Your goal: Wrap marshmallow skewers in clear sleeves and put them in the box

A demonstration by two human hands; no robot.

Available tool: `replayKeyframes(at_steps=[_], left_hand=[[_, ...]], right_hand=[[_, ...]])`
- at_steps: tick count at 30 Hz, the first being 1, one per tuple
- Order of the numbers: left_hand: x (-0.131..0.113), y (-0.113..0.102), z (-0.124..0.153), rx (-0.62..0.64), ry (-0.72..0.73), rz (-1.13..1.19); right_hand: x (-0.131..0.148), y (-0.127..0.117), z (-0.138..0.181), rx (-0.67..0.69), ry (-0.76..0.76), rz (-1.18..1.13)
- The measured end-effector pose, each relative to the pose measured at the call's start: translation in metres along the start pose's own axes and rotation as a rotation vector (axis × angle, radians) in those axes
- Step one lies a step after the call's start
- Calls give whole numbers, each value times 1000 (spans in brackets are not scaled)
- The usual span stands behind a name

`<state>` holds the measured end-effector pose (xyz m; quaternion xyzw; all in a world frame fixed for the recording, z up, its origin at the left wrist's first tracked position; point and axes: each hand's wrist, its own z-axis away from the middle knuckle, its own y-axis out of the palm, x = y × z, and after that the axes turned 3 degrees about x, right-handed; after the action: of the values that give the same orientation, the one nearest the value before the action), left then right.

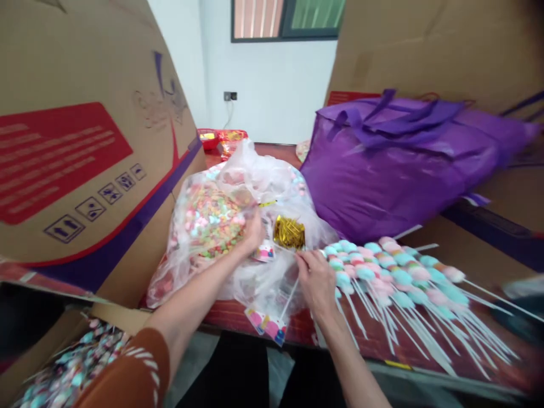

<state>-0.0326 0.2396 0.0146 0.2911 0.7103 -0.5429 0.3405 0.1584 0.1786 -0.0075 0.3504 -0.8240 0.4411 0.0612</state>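
Note:
My left hand (254, 231) reaches over the right side of a clear plastic bag (199, 198) filled with small colourful candies. Its fingers are blurred and partly hidden, so their grip is unclear. To the right of it lies a bundle of gold twist ties (289, 233); a single gold tie (267, 203) is near the fingertips. My right hand (317, 280) is closed, thumb and fingers pinched just below the bundle on what looks like a thin white stick (284, 248). Below it a printed clear pouch (267, 326) hangs at the table edge.
Many pink and blue marshmallow skewers (391, 269) lie piled at the right on the red table (221, 314). A purple bag (382, 164) stands behind them. A large carton (93, 141) rises at the left; an open box of wrapped sweets (80, 362) sits below.

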Motion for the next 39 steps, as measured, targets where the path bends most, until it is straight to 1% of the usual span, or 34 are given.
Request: replayKeyframes(at_steps=[3, 6, 9, 13, 15, 16, 18, 19, 21, 23, 26, 30, 32, 34, 36, 37, 39], left_hand=[[5, 12, 3, 53, -7, -91], [4, 15, 10, 40, -20, -165], [-6, 11, 22, 12, -15, -218], [-17, -1, 43, -11, 12, -281], [-18, -8, 54, 42, 56, -325], [-17, -11, 59, 80, 78, -337], [-13, -17, 68, 141, 101, -322], [-10, -19, 70, 141, 100, -291], [-3, -20, 70, 126, 105, -225], [3, -19, 65, 99, 115, -165], [7, -21, 58, 54, 129, -114], [0, -34, 64, -51, 135, -75], [-9, -41, 75, -124, 158, -21], [-20, -44, 95, -231, 220, 129], [-29, -41, 123, -256, 237, 230], [-32, -38, 139, -263, 231, 262], [-37, -30, 170, -280, 200, 333]], right_hand=[[-1, 12, 11, 12, -70, -25], [-7, 12, 12, 15, -123, -9], [-22, 9, 8, 16, -161, 45], [-51, 14, 0, 140, -117, 82], [-58, 18, -2, 182, -78, 98], [-57, 18, -2, 192, -66, 99], [-45, 13, 0, 193, -43, 88], [-36, 8, 1, 210, -37, 67], [-15, -2, 5, 174, 19, 68], [3, -12, 11, 112, 66, 81], [22, -28, 27, 51, 109, 28], [41, -49, 54, 0, 236, -133], [56, -54, 64, -8, 337, -302], [76, -54, 69, 28, 501, -566], [99, -48, 71, 87, 687, -884], [110, -43, 72, 92, 745, -1031], [127, -35, 75, 32, 812, -1255]])
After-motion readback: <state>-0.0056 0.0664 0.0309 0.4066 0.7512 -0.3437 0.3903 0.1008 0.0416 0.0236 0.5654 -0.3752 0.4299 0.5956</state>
